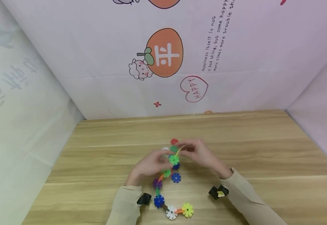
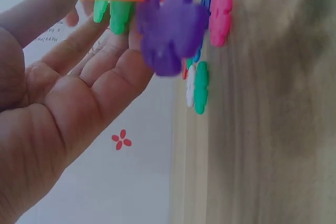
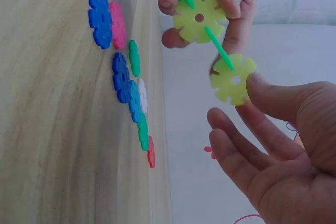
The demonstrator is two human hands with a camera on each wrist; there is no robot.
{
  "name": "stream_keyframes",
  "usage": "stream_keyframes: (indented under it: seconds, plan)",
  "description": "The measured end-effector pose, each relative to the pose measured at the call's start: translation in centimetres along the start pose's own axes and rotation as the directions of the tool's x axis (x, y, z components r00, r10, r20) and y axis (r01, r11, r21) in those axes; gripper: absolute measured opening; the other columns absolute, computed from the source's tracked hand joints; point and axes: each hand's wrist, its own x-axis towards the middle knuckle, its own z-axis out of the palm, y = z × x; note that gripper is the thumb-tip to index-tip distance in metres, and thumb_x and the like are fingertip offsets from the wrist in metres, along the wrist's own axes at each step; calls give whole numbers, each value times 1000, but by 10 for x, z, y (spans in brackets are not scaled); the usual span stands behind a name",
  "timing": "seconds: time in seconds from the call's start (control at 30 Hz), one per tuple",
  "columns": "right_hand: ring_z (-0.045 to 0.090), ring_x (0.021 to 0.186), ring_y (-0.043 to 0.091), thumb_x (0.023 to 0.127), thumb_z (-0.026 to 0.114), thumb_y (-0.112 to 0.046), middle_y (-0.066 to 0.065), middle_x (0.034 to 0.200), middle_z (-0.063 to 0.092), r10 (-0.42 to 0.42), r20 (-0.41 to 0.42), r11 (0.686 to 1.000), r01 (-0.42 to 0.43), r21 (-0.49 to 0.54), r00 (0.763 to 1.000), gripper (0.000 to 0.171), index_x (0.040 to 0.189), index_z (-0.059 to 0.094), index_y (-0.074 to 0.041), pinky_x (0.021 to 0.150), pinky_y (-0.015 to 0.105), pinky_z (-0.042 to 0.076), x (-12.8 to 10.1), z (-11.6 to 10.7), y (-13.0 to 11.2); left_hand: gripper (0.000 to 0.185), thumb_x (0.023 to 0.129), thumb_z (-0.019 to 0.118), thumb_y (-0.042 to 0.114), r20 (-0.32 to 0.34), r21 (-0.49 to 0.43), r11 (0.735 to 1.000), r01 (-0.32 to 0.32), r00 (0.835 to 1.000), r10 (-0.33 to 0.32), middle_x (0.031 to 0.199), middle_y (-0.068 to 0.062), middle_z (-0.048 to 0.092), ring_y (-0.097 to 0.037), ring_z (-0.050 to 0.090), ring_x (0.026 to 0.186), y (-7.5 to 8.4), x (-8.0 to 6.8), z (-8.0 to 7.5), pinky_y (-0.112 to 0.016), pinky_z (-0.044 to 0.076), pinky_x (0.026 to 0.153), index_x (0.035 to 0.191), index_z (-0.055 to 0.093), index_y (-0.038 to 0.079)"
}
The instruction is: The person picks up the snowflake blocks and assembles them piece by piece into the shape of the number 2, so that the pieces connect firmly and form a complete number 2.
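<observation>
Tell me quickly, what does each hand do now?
Left hand: grips the chain of snowflake discs near its upper end.
Right hand: pinches the yellow-green disc at the chain's end.

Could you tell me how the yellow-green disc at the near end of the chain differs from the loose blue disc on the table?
The yellow-green disc is slotted into the chain, next to a white one; the blue disc lies alone, joined to nothing. The yellow-green disc sits nearest the table's front edge, the blue disc farther in, just below the hands. Both are flat notched snowflake pieces resting on the wooden table.
</observation>
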Motion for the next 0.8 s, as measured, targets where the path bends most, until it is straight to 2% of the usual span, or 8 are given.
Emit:
stream_keyframes:
  seconds: [0.13, 0.27, 0.37, 0.6, 0.8]
  plan:
    - [67, 92, 25, 87, 67, 3, 17, 108, 68, 43, -29, 999, -44, -26, 999, 29, 116, 65, -1, 79, 35, 57, 2, 1, 6, 47, 91, 66, 18, -23, 12, 1000, 15, 1000, -15, 115, -10, 64, -20, 64, 95, 1, -3, -5, -36, 53, 81, 135, 53, 9]
    - [67, 90, 26, 86, 68, 1, 14, 105, 69, 84, -34, 991, -87, -105, 996, 26, 112, 66, 0, 78, 35, 57, 9, 2, 10, 48, 91, 66, 19, -42, 6, 999, 35, 999, -35, 116, -10, 64, -22, 63, 99, 2, -7, -10, -40, 53, 84, 136, 52, 10]
    - [67, 90, 26, 87, 67, -2, 15, 106, 68, 132, -24, 984, -133, -119, 991, 23, 110, 67, 0, 79, 37, 56, 18, 2, 13, 48, 91, 66, 19, -53, -19, 999, 39, 998, -40, 119, -11, 63, -23, 63, 101, 1, -9, -13, -41, 53, 85, 136, 52, 10]
    - [67, 90, 24, 86, 69, -2, 11, 103, 69, 272, -28, 962, -273, -29, 962, 19, 105, 70, -2, 79, 35, 56, 39, 4, 31, 46, 91, 67, 19, -65, -15, 999, 28, 997, -29, 126, -11, 59, -24, 63, 102, -1, -10, -14, -40, 53, 86, 134, 54, 10]
    - [66, 93, 25, 84, 70, 1, 11, 102, 68, 318, -25, 948, -319, -9, 948, 22, 106, 69, -2, 83, 37, 55, 48, 3, 42, 45, 90, 67, 22, -51, -14, 999, 30, 998, -31, 127, -8, 59, -20, 63, 100, -3, -7, -12, -38, 53, 86, 132, 55, 13]
